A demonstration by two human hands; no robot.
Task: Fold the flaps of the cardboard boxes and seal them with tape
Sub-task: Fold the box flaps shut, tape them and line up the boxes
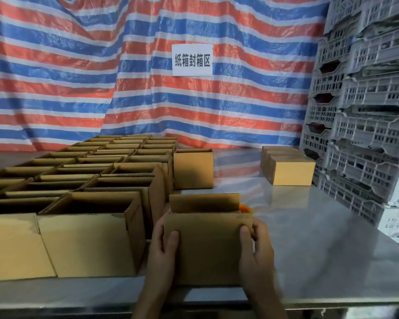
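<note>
A small cardboard box (207, 245) stands on the steel table (320, 238) near its front edge. Its far flap stands upright; the near flap is folded up against the front. My left hand (164, 247) grips the box's left side, thumb on the front face. My right hand (256, 245) grips the right side the same way. An orange object (245, 208), perhaps a tape dispenser, peeks out behind the box's right corner, mostly hidden.
Several open cardboard boxes (85, 187) fill the table's left half in rows. One more box (193, 168) stands behind. Closed boxes (288, 166) sit at the back right. Stacked grey plastic crates (364, 100) rise on the right. A striped tarp (101, 65) hangs behind.
</note>
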